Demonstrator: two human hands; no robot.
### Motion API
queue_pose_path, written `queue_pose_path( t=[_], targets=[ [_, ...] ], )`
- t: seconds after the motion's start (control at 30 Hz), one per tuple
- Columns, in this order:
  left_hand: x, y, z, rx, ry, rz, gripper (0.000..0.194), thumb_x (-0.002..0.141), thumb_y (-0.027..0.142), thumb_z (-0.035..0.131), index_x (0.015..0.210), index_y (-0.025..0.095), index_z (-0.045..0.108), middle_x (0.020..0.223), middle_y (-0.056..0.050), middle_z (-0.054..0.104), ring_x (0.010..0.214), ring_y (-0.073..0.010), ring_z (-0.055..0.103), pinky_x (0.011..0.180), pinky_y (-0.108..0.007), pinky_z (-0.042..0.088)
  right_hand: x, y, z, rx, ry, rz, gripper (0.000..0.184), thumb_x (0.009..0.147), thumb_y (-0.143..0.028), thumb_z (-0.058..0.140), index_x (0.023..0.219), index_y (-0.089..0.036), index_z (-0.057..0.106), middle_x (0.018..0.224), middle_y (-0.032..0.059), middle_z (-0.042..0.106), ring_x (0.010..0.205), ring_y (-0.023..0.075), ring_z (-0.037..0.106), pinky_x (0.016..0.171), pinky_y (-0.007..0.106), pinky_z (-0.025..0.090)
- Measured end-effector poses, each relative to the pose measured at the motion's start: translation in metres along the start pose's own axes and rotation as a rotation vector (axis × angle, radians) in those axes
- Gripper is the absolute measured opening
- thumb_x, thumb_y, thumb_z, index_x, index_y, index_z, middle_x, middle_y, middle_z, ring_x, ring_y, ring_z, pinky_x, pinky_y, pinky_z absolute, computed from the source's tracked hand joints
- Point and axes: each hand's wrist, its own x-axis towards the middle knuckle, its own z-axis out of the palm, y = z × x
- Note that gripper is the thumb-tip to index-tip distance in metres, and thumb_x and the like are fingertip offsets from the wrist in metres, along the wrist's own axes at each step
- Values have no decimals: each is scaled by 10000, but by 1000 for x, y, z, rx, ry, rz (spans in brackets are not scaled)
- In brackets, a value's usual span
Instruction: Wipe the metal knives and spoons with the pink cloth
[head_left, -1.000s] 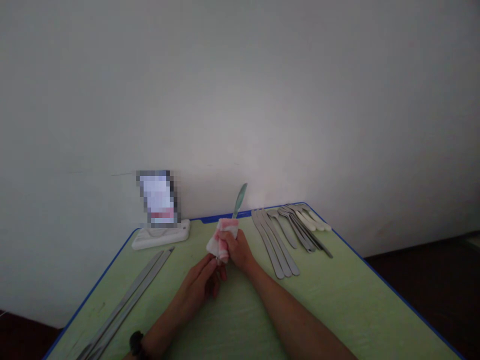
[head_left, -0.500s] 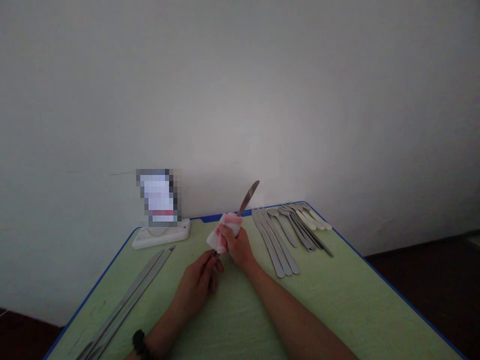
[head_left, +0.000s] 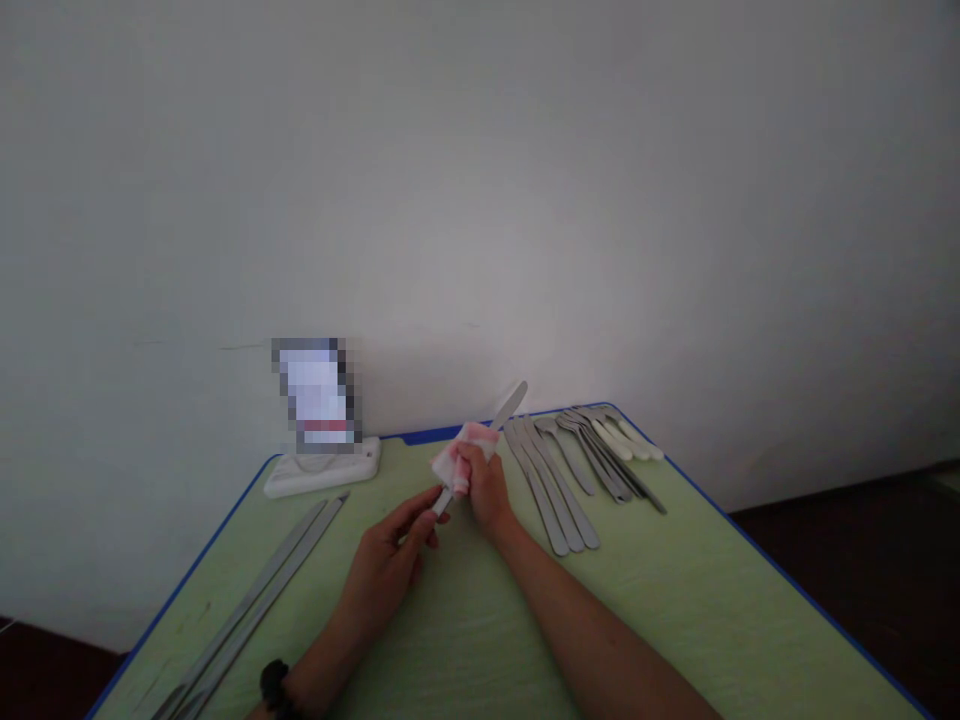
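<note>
A metal table knife (head_left: pixel 508 410) slants up and to the right over the green table (head_left: pixel 675 620). My left hand (head_left: pixel 390 565) pinches the end of its handle. My right hand (head_left: pixel 484 485) is closed round a pink and white cloth (head_left: pixel 463 458) that wraps the knife's middle. The blade tip sticks out beyond the cloth, close to the row of knives on the right.
Several knives (head_left: pixel 551 490) and spoons (head_left: pixel 600 445) lie in a row at the right back of the table. Long metal pieces (head_left: pixel 255 590) lie at the left. A white stand (head_left: pixel 322 475) with a blurred card sits at the back left, by the wall.
The knife has tilted lower and to the right. My right hand with the cloth has slid up along the blade, away from my left hand.
</note>
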Motion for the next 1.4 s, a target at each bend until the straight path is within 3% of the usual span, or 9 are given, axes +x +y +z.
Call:
queue_pose_path(
  t=[0.2,0.37,0.63,0.8,1.17,1.4],
  targets=[
    [0,-1,2,18,10,1,464,748,457,608,1113,171,621,862,-31,663,422,-70,467,412,-205,394,-3,-9,0,-26,19,43,292,696,-390,461,463,-223,406,429,-43,349,459,122,351,474,271,293],
    [0,-3,1,56,30,-3,427,741,464,594,1054,180,658,902,-37,683,411,-75,464,420,-224,404,-6,-16,-1,-26,13,34,277,709,-382,454,494,-208,453,448,-43,366,479,121,378,489,261,311],
    [1,1,2,140,-16,-69,356,766,510,521,838,176,620,688,11,631,412,-96,426,424,-220,352,-1,-3,1,15,-27,-14,281,681,-409,503,501,-194,481,454,-48,390,462,103,356,469,252,303],
    [1,2,2,241,-81,36,373,842,506,412,643,201,494,575,38,499,508,-128,441,507,-231,350,0,3,1,-54,-112,-31,303,690,-399,518,477,-197,446,439,-53,373,449,91,343,463,242,296],
    [-1,-1,5,247,-113,53,371,866,512,347,664,219,453,582,32,461,557,-157,453,536,-253,361,-3,5,1,-177,-303,-58,284,728,-359,525,516,-174,487,475,-39,417,469,81,361,453,221,290],
    [-1,0,9,288,-31,19,355,851,510,379,687,214,488,543,32,483,512,-161,466,497,-253,338,-4,6,-1,-219,-364,-45,283,728,-340,537,500,-185,471,446,-39,429,441,81,367,435,216,292]
  ],
)
